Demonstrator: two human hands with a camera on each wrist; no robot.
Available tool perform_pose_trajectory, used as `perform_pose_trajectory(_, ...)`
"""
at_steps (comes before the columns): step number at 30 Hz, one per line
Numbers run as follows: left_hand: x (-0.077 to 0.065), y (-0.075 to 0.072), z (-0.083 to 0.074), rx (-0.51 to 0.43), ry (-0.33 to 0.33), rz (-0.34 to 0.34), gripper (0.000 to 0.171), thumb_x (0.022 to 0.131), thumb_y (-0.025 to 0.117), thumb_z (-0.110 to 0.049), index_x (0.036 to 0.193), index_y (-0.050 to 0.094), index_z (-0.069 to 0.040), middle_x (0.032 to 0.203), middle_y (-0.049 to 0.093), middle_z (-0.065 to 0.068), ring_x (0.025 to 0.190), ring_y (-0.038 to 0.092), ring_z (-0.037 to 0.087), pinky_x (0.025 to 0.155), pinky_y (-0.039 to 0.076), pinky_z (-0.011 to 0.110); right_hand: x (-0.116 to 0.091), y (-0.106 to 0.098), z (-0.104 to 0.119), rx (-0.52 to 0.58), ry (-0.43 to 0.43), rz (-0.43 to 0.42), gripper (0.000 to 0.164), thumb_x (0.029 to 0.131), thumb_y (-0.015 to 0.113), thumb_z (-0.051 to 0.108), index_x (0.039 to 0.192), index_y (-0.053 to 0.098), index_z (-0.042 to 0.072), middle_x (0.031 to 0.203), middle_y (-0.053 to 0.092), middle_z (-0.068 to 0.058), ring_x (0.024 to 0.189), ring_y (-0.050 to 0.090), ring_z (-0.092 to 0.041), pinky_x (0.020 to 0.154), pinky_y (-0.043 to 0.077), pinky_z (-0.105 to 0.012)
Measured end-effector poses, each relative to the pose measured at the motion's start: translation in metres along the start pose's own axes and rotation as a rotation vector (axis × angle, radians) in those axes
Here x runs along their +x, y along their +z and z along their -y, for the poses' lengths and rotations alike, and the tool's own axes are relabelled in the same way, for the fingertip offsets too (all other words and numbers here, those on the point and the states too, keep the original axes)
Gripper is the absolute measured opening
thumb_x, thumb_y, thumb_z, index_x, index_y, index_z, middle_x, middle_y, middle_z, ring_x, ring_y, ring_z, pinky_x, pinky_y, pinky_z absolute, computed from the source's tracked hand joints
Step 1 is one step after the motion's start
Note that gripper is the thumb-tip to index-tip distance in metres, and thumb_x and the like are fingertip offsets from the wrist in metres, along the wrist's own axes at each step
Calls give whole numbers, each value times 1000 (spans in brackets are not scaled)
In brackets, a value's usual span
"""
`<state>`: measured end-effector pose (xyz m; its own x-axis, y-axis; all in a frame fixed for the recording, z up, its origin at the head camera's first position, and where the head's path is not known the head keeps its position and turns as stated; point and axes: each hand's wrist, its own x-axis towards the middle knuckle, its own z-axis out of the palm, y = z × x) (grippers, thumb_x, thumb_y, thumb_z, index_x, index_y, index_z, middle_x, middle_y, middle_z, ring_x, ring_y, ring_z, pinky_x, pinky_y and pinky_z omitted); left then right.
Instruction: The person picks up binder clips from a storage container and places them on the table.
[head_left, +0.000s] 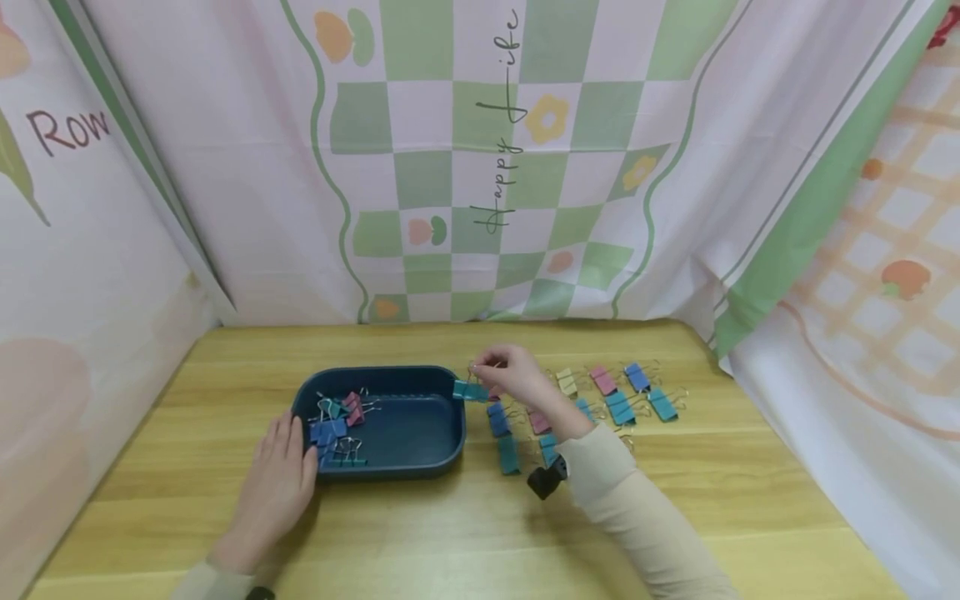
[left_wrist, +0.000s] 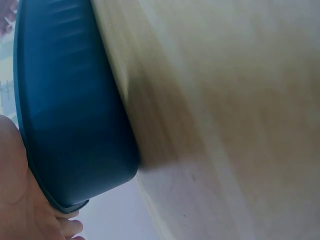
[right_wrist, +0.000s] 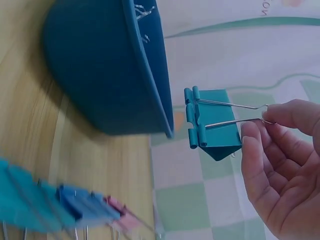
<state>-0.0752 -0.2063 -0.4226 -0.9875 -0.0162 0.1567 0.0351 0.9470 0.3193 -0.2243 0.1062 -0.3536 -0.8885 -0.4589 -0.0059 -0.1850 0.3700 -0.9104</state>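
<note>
My right hand [head_left: 517,375] pinches a teal binder clip [right_wrist: 216,122] by its wire handle, thumb against fingertips. In the head view that clip overlaps the right rim of a dark blue basin [head_left: 408,472]; the right wrist view shows it raised off the table, beside the rim. My left hand [head_left: 279,467] rests on the basin's left end with fairly straight fingers along the rim. Inside the basin, at its left side, lie several binder clips: blue ones [head_left: 327,431], a pink one [head_left: 353,408] and teal ones.
Right of the basin, rows of binder clips lie on the wooden table [head_left: 420,533], among them a yellow clip [head_left: 566,382], a pink clip [head_left: 603,380], a blue clip [head_left: 637,377] and a teal clip [head_left: 663,403]. My right forearm covers some. Patterned curtains [head_left: 487,167] hang behind.
</note>
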Motion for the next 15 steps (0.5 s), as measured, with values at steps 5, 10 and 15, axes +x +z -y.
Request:
perform_pose_trajectory(5,0,0,0,9,1,-6,55,99,33,-22,134,24,20,142,16,36,130,15,49,104,15,58,-7,-17,-10,-57,0,-49,19,90,60,16,94,65,-2,78,63,-7,70,60,-21,66,54,-42)
perform_pose_trajectory(10,1,1,1,-3,-2,8,56,100,31,-24,135,22,19,143,14,36,130,13,49,104,14,59,-18,-38,-17,-59,26,-105,20,90,60,16,97,63,-3,82,62,-14,72,61,-24,65,54,-39)
perform_pose_trajectory(15,1,1,1,-5,-3,13,57,100,30,-24,135,22,19,143,14,36,130,13,49,104,14,59,-30,-58,-25,-39,97,-153,24,91,59,18,101,61,-3,88,62,-16,76,60,-26,67,54,-39)
